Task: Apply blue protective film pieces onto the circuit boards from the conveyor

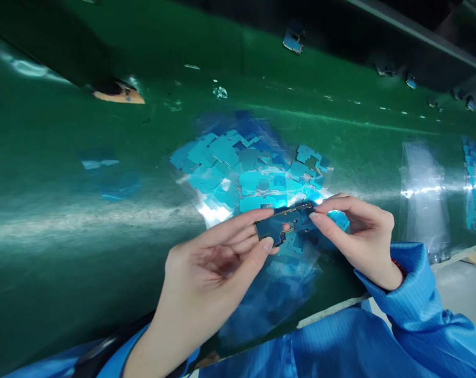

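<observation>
Left hand (212,273), at eight o'clock, grasps a dark circuit board (270,226) between thumb and fingers, frame center; right hand (359,236), at three, pinches its other end. Light edge pressure should serve best. Long axis: half-past eight to half-past two. Teal pieces (216,160) lie beyond, toward eleven.

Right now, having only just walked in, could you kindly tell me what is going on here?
A person in blue sleeves is holding a small circuit board up over a green tabletop. The left hand grips one end between thumb and fingers. The right hand has thumb and forefinger pinched at the other end; whether on the board itself is hard to tell. Just beyond lies a pile of overlapping blue cut-out pieces.
</observation>
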### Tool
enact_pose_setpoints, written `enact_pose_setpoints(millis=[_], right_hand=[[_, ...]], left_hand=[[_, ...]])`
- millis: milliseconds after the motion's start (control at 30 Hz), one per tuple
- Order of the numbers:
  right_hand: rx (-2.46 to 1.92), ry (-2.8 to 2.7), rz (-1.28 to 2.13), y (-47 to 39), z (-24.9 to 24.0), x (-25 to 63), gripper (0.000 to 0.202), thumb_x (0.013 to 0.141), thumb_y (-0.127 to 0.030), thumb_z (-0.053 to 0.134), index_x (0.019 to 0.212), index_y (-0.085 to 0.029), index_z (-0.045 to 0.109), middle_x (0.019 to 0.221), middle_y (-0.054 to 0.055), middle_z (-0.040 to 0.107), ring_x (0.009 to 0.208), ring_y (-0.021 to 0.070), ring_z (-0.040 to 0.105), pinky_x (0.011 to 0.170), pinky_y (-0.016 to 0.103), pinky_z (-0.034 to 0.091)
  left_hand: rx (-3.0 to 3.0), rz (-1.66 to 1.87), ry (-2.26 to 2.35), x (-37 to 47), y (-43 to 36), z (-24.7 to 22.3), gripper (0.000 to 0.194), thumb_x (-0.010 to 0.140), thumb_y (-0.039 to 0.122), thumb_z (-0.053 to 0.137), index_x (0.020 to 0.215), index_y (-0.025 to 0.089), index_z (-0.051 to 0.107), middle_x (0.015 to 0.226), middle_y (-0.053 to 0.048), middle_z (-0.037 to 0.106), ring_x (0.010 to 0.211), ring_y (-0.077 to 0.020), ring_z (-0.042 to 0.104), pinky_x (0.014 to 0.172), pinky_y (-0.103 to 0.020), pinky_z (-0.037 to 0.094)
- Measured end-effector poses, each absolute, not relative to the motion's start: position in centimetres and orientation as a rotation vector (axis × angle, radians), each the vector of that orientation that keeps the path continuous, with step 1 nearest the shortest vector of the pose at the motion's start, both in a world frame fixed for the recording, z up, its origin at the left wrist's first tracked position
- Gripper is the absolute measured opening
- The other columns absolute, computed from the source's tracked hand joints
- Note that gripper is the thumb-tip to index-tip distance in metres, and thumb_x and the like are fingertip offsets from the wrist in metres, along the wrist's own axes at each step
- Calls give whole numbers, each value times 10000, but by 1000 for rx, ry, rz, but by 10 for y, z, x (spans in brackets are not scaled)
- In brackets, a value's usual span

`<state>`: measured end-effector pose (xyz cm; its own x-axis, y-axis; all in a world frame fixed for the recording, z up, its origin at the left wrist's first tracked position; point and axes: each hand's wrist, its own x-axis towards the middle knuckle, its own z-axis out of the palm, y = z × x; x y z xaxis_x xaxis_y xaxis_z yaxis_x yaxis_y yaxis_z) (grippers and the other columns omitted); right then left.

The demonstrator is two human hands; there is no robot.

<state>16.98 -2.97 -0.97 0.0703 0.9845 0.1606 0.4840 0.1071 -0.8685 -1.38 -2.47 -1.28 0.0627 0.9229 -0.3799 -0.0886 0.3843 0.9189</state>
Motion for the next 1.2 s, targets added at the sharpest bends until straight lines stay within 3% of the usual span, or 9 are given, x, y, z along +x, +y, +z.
enact_pose_setpoints(millis=[300,667,833,967,1200], right_hand=[[-1498,-1562,719,-30,-12,168,87,770,-105,704,792,-182,671,699,-16,679,682,111,632,671,254,506],[-1616,-1509,640,-23,-20,183,33,803,-174,686,773,-184,676,716,-11,687,702,112,632,696,251,506],[-1580,-1396,896,-24,-19,183,45,830,-218,653,830,-195,692,773,-3,716,708,115,666,692,247,546],[-1451,-1362,1143,-27,-17,176,149,780,-235,706,923,-196,690,816,3,723,750,119,688,732,242,568],[-1444,-1290,1271,-27,-19,174,81,752,-247,727,769,-181,684,695,-3,707,635,115,671,641,235,570]], left_hand=[[836,955,1259,-12,-25,-13,309,672,110,743,912,304,753,743,82,780,620,-113,733,668,-141,590],[853,942,1204,-17,-22,-16,307,694,125,745,971,258,747,752,49,784,626,-137,733,674,-206,621],[845,896,1158,-19,-21,-18,328,698,129,753,1004,246,741,799,30,788,649,-147,737,682,-224,625],[854,863,1117,-23,-19,-21,335,722,160,754,1050,221,722,845,0,790,690,-162,745,711,-237,622],[840,860,1115,-21,-20,-21,316,722,205,759,1035,208,717,874,-23,787,690,-152,737,707,-214,600]])
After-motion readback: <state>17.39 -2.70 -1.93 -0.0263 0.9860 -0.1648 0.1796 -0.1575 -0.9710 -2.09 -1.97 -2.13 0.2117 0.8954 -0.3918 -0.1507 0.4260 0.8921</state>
